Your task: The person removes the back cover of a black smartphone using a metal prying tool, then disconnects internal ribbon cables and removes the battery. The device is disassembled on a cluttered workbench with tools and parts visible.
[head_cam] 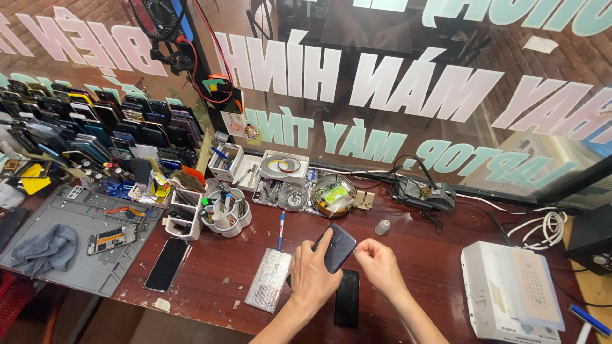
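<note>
Currently a dark phone [337, 247] is being gripped in the left hand [313, 274], raised just above the bench [433, 255], while its upper edge is being pinched by the right hand [378, 262]; nothing looks separated yet. Two more dark phones are being left flat: one [347, 298] under the hands, one [167, 264] further left.

On the surface [440, 248], the left hand [312, 277] and right hand [380, 264] meet on a phone [338, 247] held just above a second phone [347, 298] lying flat. Left of the hands lies a bubble-wrap pouch [269, 288], further left another phone [167, 264], then a work mat [70, 239] carrying a cloth [44, 250]. Behind the hands stand a pen [280, 230], a tool cup [224, 215] and a small bottle [382, 227]. A boxy machine [510, 293] sits at the right.
</note>
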